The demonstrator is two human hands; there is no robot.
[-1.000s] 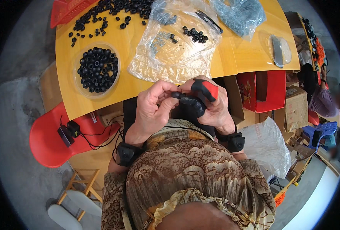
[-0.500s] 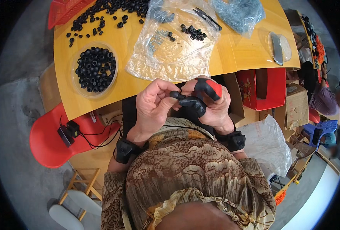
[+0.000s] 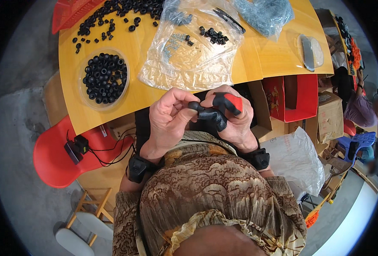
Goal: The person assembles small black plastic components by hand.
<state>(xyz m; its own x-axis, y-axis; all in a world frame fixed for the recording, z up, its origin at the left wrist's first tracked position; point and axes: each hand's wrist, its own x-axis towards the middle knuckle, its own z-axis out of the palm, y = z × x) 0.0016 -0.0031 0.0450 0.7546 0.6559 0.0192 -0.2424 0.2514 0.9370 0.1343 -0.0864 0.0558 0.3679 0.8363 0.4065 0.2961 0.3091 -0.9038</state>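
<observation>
Both my hands are together in front of my chest, just off the table's near edge. My left hand (image 3: 170, 113) is closed, pinching a small round black cap (image 3: 193, 105) between thumb and fingers. Close against it, my right hand (image 3: 239, 121) is closed too, its fingertips meeting the cap's right side; what they grip is hidden. Black wrapping (image 3: 212, 116) covers one digit of that hand, and a black-and-red wrapping (image 3: 230, 103) covers another. A clear round tub (image 3: 82, 91) of similar black caps stands on the table to the left.
Loose black caps (image 3: 133, 8) lie scattered at the table's far left beside a red basket (image 3: 71, 17). A clear plastic sheet (image 3: 155, 72) carries small metal pieces, black parts and black snips (image 3: 229, 20). A plastic lid (image 3: 310, 53) lies right. A red chair (image 3: 54, 155) stands left.
My right hand has turned slightly and drawn a little left, its wrapped digits shifting with it. The left hand keeps its pinch on the cap, almost unmoved.
</observation>
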